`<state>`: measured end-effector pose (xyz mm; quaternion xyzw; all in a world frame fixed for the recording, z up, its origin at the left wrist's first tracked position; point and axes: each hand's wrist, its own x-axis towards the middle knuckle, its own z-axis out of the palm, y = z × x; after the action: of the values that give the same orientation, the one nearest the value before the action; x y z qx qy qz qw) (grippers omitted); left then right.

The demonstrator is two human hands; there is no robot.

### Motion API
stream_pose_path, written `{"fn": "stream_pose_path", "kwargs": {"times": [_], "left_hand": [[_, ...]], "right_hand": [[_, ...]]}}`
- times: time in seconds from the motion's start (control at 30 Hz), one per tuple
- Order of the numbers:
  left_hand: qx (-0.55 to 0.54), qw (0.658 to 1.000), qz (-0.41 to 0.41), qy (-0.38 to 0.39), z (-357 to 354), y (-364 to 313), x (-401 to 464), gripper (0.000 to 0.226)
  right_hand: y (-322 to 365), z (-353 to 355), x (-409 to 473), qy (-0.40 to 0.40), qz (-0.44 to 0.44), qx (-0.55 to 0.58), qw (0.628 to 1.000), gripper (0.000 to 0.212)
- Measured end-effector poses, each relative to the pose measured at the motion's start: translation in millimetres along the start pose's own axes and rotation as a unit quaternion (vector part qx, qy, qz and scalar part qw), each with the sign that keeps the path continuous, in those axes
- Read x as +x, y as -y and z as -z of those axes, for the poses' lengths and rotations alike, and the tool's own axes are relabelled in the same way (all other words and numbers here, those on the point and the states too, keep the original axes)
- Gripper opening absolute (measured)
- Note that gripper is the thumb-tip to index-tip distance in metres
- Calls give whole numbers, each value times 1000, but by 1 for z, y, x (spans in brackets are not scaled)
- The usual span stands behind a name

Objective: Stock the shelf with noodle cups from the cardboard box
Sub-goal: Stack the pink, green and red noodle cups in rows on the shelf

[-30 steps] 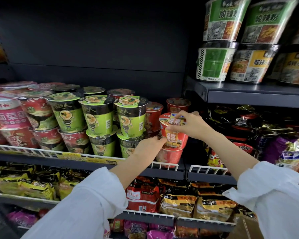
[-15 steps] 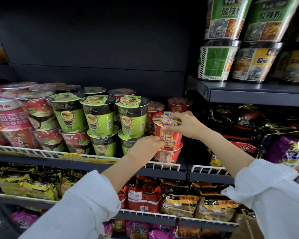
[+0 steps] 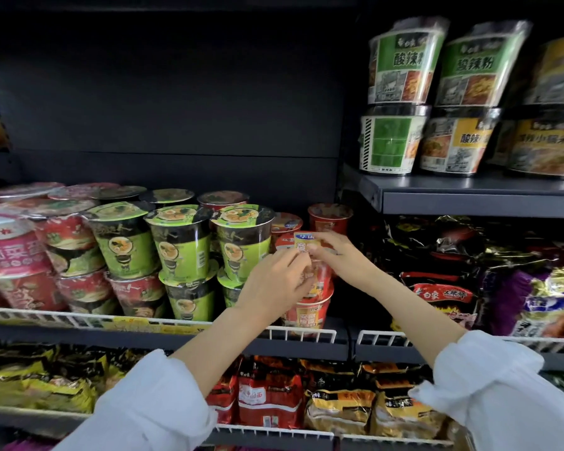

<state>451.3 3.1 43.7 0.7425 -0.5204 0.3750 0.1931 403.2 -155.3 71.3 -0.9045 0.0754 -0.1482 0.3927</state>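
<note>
Against the frame half a second before, the red noodle cup [image 3: 310, 255] sat more upright on the lower red cup [image 3: 306, 309], and my left hand [image 3: 274, 284] had risen from the lower cup's side to the upper cup's wall. My right hand [image 3: 336, 258] kept its place at the rim. Both hands were closed on the upper cup: left fingers wrapped the side, right thumb and fingers pinched the lid edge.

The stacked pair stood at the right end of the middle shelf [image 3: 163, 336], just behind the white wire fence [image 3: 300, 335], beside the green cups [image 3: 241, 245].

The lid's label showed a blue logo; its characters were partly covered. On the upper right shelf, green-labelled tubs [image 3: 401, 66] read 酸辣粉. A dark packet [image 3: 443, 297] to the right read 白家. Other print was too blurred to read.
</note>
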Motion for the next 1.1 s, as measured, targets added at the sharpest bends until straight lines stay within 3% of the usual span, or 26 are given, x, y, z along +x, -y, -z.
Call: {"fn": "stream_pose_path", "kwargs": {"times": [0.1,0.27,0.47,0.7,0.93,1.1], "left_hand": [[-24,999,29,-20,9,-5,19,19],[-25,987,136,77,4,1,64,24],[-65,942,231,233,-39,30,114,36],[-66,897,264,350,-93,56,147,44],[-65,889,251,377,-113,65,153,55],[-92,897,258,348,-111,68,154,47]], "right_hand": [[-4,9,7,-34,-17,64,997,46],[-16,21,23,-99,-82,51,990,37],[-28,27,56,-107,-124,28,986,47],[-43,26,103,-120,-214,175,954,54],[-54,20,129,-88,-263,317,907,59],[-65,12,133,-71,-278,370,884,61]]}}
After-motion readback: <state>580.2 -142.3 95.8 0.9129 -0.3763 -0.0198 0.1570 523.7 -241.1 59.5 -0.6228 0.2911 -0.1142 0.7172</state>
